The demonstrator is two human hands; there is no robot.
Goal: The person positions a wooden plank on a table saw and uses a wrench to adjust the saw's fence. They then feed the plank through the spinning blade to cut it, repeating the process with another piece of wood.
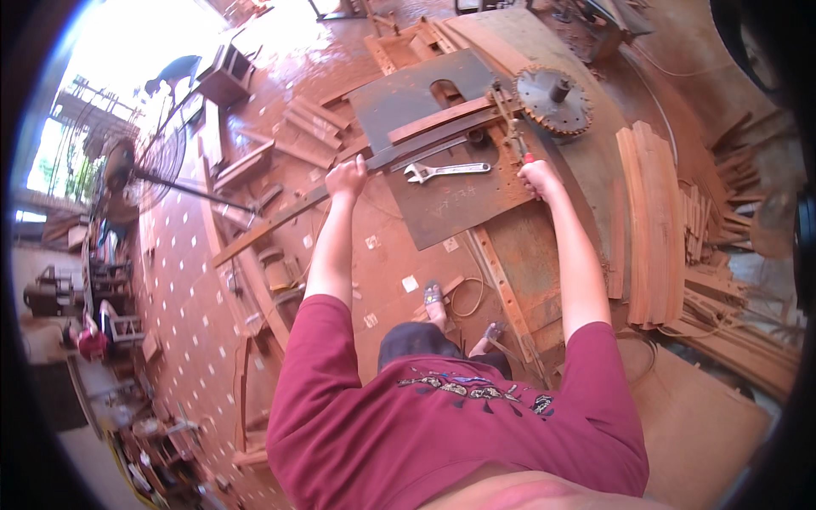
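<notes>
My left hand point(347, 178) is closed in a fist around a long straight strip point(270, 228), which runs down to the left from the dark machine table point(455, 204). My right hand point(541, 180) is closed on a red handle point(529, 158) at the table's right side; the tool's kind is partly hidden by my fingers. Between my hands, an adjustable wrench point(448, 171) lies flat on the table. Beyond it are a dark metal bar point(425, 146) and a reddish wooden piece point(438, 121). A large round saw blade point(552, 100) lies to the right.
Stacked reddish boards point(654, 225) stand at the right, with wood offcuts point(722, 297) beyond. A standing fan point(127, 166) is at the left. Loose wood pieces point(306, 127) lie on the dusty tiled floor point(365, 272). Another person point(176, 70) bends over at the far left.
</notes>
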